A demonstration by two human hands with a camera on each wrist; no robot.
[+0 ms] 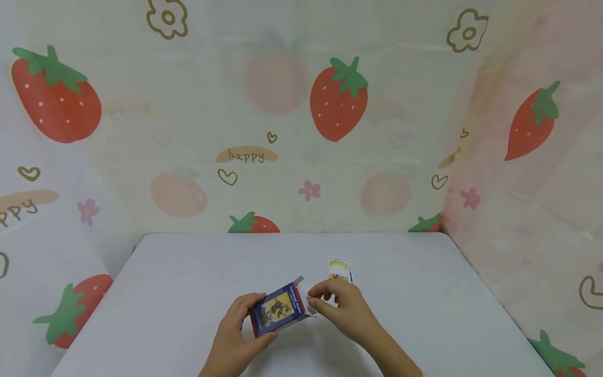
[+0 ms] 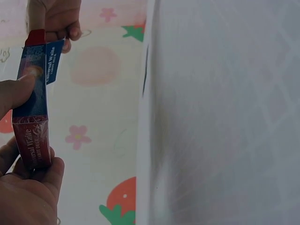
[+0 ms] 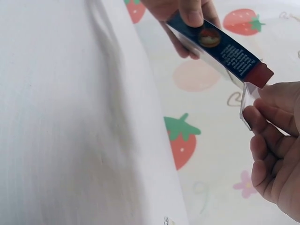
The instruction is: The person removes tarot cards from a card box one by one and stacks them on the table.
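My left hand point(image 1: 235, 327) grips a tarot card box point(image 1: 278, 309), dark blue with a yellow picture and red edges, holding it tilted above the table. Its thumb lies along one narrow side and its fingers along the other. The box's end toward my right hand point(image 1: 346, 309) stands open, with a red side flap point(image 2: 35, 37) and a lid flap point(image 2: 55, 61) sticking out. At that end my right thumb and forefinger pinch near the lid flap, other fingers curled. What lies inside the box is hidden. Beyond the right hand lie a few tarot cards point(image 1: 338, 268), partly covered by it.
A white-covered table point(image 1: 188, 272) spreads under the hands. Curtains point(image 1: 292, 131) printed with strawberries, flowers and hearts hang behind it and along its left and right sides.
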